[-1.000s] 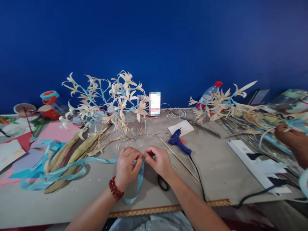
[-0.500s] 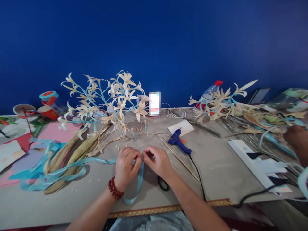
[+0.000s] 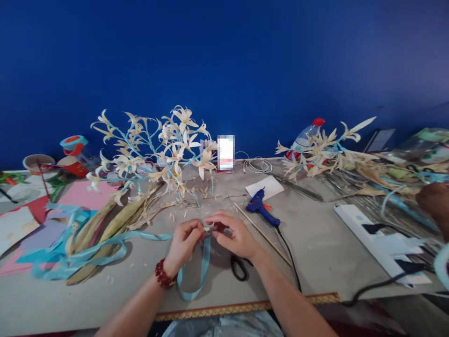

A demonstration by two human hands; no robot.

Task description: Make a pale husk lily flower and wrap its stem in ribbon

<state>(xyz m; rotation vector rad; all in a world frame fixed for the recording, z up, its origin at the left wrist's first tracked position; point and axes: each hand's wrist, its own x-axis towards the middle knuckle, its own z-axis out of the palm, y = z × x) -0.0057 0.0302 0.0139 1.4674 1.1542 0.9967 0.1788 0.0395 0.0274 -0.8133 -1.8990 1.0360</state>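
Observation:
My left hand (image 3: 186, 241), with a red bead bracelet at the wrist, pinches a small pale piece (image 3: 206, 229) between thumb and fingers. Facing it, my right hand (image 3: 233, 236) has its fingers bent around the other side of that piece, thumb and forefinger a little apart; whether it grips anything is hard to tell. A light blue ribbon (image 3: 204, 267) hangs in a loop below the hands, and more ribbon runs left across the table. Black scissor handles (image 3: 239, 269) lie under my right wrist.
Pale flowers (image 3: 184, 117) on blue stems stand behind my hands. A blue glue gun (image 3: 262, 208) and a thin stick (image 3: 263, 234) lie to the right. Farther right are a power strip (image 3: 365, 241) and another person's hand (image 3: 433, 206). Dry husks (image 3: 119, 220) lie left.
Both hands have moved slightly apart and their fingers have loosened, so the small pale piece shows between them. More of the black scissor handles is visible.

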